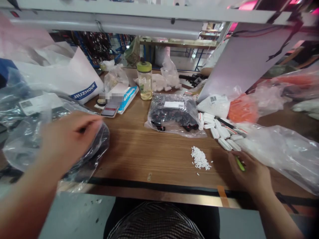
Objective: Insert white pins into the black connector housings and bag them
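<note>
My left hand is blurred by motion above clear plastic bags at the left. Its fingers look curled together around a dark spot that I cannot make out. At the right, my right hand rests low over the table, fingers curled around a small green-handled tool; the rest of the tool is hidden. Just beyond its fingertips lie several white strip-like pieces. A pile of tiny white tube-like pieces sits on the wood left of this hand.
A clear bag of black parts lies mid-table. Behind it stands a bottle with a green lid. A phone lies left of that, near a white bag. Bags of white and orange pieces sit at the right.
</note>
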The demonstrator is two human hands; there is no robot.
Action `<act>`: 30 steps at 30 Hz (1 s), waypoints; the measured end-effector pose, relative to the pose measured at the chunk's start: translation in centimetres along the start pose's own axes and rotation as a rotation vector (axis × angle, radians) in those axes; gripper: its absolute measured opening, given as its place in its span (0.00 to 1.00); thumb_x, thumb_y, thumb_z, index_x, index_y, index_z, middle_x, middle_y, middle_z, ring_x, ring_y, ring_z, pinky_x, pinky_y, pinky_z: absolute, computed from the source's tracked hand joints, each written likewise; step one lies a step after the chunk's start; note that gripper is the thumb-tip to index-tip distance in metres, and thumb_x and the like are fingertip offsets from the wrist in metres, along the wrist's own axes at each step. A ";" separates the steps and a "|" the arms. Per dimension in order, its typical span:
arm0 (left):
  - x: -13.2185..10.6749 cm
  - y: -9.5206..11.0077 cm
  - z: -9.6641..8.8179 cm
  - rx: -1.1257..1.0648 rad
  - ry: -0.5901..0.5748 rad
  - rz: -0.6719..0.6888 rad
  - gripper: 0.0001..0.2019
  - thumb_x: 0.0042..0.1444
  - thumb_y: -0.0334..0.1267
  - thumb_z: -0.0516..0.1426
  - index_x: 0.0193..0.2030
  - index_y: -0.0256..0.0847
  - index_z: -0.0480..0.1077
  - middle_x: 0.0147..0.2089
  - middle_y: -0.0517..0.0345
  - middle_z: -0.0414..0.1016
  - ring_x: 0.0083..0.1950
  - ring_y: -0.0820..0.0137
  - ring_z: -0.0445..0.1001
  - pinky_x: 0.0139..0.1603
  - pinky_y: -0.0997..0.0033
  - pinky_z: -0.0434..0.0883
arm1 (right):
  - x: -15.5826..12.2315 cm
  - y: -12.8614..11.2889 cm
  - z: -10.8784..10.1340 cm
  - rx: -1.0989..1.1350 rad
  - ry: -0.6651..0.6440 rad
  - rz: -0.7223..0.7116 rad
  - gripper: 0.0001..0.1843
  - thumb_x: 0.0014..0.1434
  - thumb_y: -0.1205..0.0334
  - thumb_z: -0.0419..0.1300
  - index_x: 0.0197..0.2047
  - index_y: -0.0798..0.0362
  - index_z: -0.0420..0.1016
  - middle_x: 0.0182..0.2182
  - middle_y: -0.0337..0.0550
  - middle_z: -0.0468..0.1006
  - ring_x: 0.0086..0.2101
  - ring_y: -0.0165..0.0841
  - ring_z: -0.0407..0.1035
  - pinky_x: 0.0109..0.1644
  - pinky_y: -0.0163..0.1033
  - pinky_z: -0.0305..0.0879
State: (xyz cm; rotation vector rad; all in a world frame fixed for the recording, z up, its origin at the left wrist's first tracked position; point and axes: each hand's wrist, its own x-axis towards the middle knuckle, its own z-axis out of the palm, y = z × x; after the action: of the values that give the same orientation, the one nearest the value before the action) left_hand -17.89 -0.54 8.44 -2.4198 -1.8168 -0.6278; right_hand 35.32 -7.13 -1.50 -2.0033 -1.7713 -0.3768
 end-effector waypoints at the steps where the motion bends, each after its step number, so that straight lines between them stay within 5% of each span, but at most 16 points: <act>1: 1.1 2.7 1.5 -0.007 0.047 0.050 0.14 0.67 0.46 0.47 0.51 0.56 0.73 0.47 0.63 0.80 0.48 0.60 0.78 0.49 0.57 0.75 | -0.2 -0.2 0.2 -0.029 -0.020 -0.040 0.18 0.64 0.48 0.54 0.41 0.49 0.80 0.39 0.47 0.83 0.37 0.42 0.77 0.34 0.41 0.67; 4: 5.3 9.8 6.4 -0.077 -0.244 0.357 0.15 0.68 0.37 0.48 0.50 0.46 0.76 0.50 0.58 0.80 0.51 0.65 0.77 0.53 0.65 0.73 | -0.7 -1.2 0.5 -0.053 -0.077 -0.119 0.21 0.64 0.43 0.54 0.46 0.48 0.78 0.41 0.46 0.82 0.42 0.44 0.76 0.37 0.42 0.69; 6: 8.2 12.4 9.5 0.040 -0.399 0.392 0.17 0.69 0.33 0.47 0.56 0.46 0.74 0.56 0.56 0.77 0.54 0.65 0.76 0.53 0.66 0.72 | -0.8 -1.5 0.4 -0.045 -0.107 -0.148 0.24 0.62 0.39 0.55 0.49 0.49 0.77 0.44 0.47 0.80 0.46 0.46 0.74 0.42 0.45 0.70; 10: 12.3 13.5 12.7 0.134 -0.473 0.361 0.13 0.65 0.34 0.53 0.50 0.39 0.78 0.50 0.45 0.78 0.48 0.55 0.78 0.42 0.61 0.74 | -0.9 -1.2 0.5 -0.006 -0.134 -0.180 0.28 0.61 0.37 0.57 0.52 0.50 0.75 0.47 0.49 0.78 0.49 0.48 0.72 0.51 0.50 0.70; 14: 13.5 13.0 12.7 0.152 -0.539 0.363 0.13 0.59 0.33 0.58 0.49 0.43 0.78 0.50 0.47 0.78 0.44 0.56 0.79 0.39 0.63 0.73 | -0.9 -1.2 0.8 0.002 -0.123 -0.191 0.30 0.60 0.37 0.57 0.54 0.51 0.73 0.48 0.50 0.77 0.49 0.49 0.71 0.52 0.52 0.69; 21: 12.4 13.4 12.4 0.123 -0.438 0.313 0.18 0.65 0.42 0.52 0.58 0.43 0.73 0.58 0.47 0.74 0.58 0.54 0.70 0.53 0.60 0.70 | -0.9 -1.4 1.2 -0.012 -0.111 -0.213 0.34 0.59 0.36 0.58 0.58 0.53 0.71 0.49 0.52 0.77 0.50 0.50 0.70 0.54 0.53 0.68; 26: 14.0 14.5 14.8 0.125 -0.276 0.135 0.28 0.67 0.42 0.49 0.69 0.28 0.58 0.72 0.33 0.54 0.69 0.47 0.57 0.66 0.53 0.58 | -0.8 -1.1 1.6 0.009 -0.101 -0.199 0.29 0.62 0.39 0.57 0.55 0.53 0.74 0.48 0.52 0.77 0.49 0.48 0.70 0.54 0.53 0.68; 30: 16.1 15.1 16.8 0.111 -0.227 -0.031 0.35 0.65 0.52 0.51 0.70 0.26 0.56 0.71 0.26 0.54 0.69 0.39 0.56 0.63 0.43 0.60 | -0.7 -0.8 1.8 0.044 -0.097 -0.199 0.24 0.64 0.44 0.57 0.52 0.53 0.76 0.48 0.51 0.77 0.48 0.46 0.71 0.55 0.53 0.67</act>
State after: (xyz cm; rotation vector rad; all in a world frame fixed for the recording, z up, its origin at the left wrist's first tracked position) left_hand 4.65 14.19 1.61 -2.4795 -1.9153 -0.2531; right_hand 34.33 -6.84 -3.28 -1.8488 -2.0293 -0.3034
